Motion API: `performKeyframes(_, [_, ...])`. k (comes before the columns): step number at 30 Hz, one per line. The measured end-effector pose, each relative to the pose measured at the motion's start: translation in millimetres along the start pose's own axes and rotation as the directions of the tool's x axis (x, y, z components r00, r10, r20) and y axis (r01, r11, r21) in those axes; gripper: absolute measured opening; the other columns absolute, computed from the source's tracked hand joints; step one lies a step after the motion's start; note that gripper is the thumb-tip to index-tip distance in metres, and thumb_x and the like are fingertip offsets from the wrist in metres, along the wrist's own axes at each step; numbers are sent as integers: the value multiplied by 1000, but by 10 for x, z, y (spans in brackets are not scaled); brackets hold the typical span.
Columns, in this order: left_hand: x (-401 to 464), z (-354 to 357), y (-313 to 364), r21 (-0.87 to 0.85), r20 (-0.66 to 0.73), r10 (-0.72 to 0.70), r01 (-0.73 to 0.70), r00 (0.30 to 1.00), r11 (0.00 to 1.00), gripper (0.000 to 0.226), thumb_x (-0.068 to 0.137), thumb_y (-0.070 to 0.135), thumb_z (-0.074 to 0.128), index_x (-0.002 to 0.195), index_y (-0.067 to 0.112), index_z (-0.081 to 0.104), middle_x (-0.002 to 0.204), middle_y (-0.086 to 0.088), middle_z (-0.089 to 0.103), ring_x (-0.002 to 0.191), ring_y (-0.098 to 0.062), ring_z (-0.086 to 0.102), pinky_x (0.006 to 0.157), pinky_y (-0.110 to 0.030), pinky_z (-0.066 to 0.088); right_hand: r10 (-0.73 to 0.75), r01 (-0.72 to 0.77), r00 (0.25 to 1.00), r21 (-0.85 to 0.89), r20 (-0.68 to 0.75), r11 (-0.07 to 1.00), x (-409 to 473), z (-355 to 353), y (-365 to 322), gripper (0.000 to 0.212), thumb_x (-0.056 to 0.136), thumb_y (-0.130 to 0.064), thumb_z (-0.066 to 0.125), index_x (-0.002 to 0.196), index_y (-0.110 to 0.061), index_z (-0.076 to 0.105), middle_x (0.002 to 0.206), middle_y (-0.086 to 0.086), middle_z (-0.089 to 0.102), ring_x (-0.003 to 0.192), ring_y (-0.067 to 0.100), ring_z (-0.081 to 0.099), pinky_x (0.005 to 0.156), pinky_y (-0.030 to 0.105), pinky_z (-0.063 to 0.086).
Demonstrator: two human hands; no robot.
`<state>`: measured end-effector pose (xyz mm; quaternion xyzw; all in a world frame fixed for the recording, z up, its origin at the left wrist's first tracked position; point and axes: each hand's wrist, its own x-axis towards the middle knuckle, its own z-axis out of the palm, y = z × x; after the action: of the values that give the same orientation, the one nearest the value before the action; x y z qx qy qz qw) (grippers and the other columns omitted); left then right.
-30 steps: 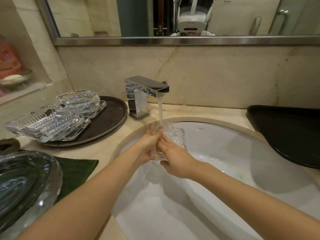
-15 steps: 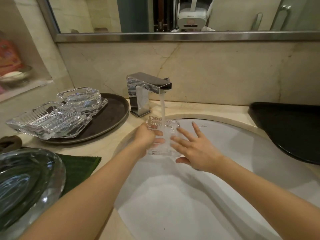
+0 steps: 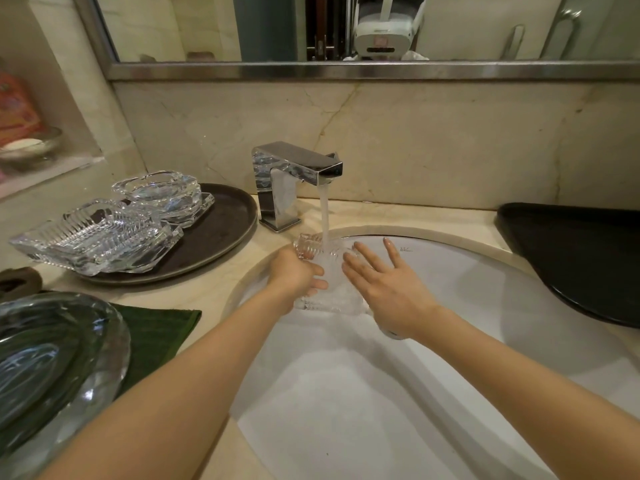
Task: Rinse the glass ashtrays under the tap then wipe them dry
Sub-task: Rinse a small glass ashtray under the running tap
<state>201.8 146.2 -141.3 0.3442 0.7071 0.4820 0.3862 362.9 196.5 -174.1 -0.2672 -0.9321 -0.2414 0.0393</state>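
A clear ribbed glass ashtray (image 3: 332, 299) sits under the running stream from the chrome tap (image 3: 294, 168), above the white sink (image 3: 467, 271). My left hand (image 3: 294, 275) grips its left edge with curled fingers. To the ashtray's right, my right hand (image 3: 384, 282) has its fingers spread straight, the fingertips touching the glass. Several more glass ashtrays (image 3: 104, 237) are stacked on a dark round tray (image 3: 221, 233) to the left of the tap.
A large glass dish (image 3: 52, 368) lies at the near left on a green cloth (image 3: 156, 337). A black tray (image 3: 581, 258) sits on the counter at the right. A mirror hangs above the marble backsplash. A wall niche at far left holds a soap dish (image 3: 27, 147).
My right hand has let go of the ashtray and opened its fingers flat beside it. My left hand keeps its hold. The ashtray has tilted flatter under the water.
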Motion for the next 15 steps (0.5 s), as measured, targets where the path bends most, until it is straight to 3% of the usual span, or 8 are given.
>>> performKeyframes(1, [-7, 3, -7, -1, 8, -6, 6, 1000, 1000, 18, 98, 3, 33, 111, 10, 43, 84, -7, 60, 61, -20, 63, 57, -28, 45, 48, -50, 999, 148, 17, 988, -5, -12, -22, 59, 87, -10, 34, 146, -7, 28, 155, 10, 19, 144, 29, 12, 114, 47, 1])
performKeyframes(3, [-12, -2, -18, -17, 17, -13, 13, 1000, 1000, 15, 99, 5, 31, 106, 8, 44, 82, -10, 59, 59, -20, 62, 54, -28, 44, 264, -196, 963, 523, -59, 830, -15, -32, -103, 48, 89, -9, 35, 136, -7, 46, 147, 8, 39, 137, 26, 33, 111, 40, 27])
performKeyframes(5, [-16, -8, -23, -37, 22, -35, 35, 999, 999, 17, 100, 7, 32, 105, 7, 48, 77, -10, 59, 56, -19, 62, 50, -24, 45, 578, -280, 812, 814, -81, 508, 25, -56, -126, 31, 93, -15, 46, 122, -7, 52, 126, 5, 50, 111, 22, 54, 92, 37, 47])
performKeyframes(6, [-32, -6, -22, -39, 27, -49, 50, 998, 998, 18, 101, 8, 33, 107, 5, 50, 76, -9, 59, 57, -20, 62, 48, -23, 46, 662, -310, 749, 898, 28, 313, 39, -113, -134, 32, 93, -21, 52, 122, -9, 47, 120, 1, 47, 102, 17, 55, 85, 33, 48])
performKeyframes(9, [-52, 31, -31, -29, 27, -70, 71, 997, 997, 16, 101, 12, 37, 105, 5, 51, 74, -8, 59, 53, -17, 61, 43, -20, 44, 494, -398, 720, 874, 486, -280, 118, -162, -192, 48, 95, -28, 53, 135, -10, 35, 121, 2, 51, 100, 15, 54, 86, 30, 41])
performKeyframes(11, [-24, 39, -41, 5, -11, -56, 56, 998, 998, 18, 101, 15, 41, 98, 4, 54, 70, -8, 59, 44, -13, 57, 43, -22, 43, 295, -358, 737, 721, 609, -594, 154, -197, -255, 32, 99, -21, 45, 126, -5, 45, 108, 8, 61, 87, 19, 61, 79, 33, 48])
performKeyframes(13, [11, 18, -51, 79, -48, -46, 50, 998, 996, 22, 99, 20, 44, 89, 4, 55, 71, -7, 57, 45, -14, 56, 49, -25, 43, 213, -298, 746, 603, 630, -740, 183, -218, -290, 15, 98, -13, 45, 107, -5, 54, 96, 12, 64, 71, 21, 65, 62, 30, 54])
performKeyframes(15, [45, -9, -84, 133, -44, -70, 76, 997, 988, 28, 98, 23, 46, 78, 5, 55, 68, -5, 57, 41, -11, 56, 55, -27, 43, 235, -273, 735, 595, 636, -756, 220, -222, -304, 13, 93, 0, 48, 104, -1, 55, 91, 12, 64, 71, 24, 64, 61, 31, 54])
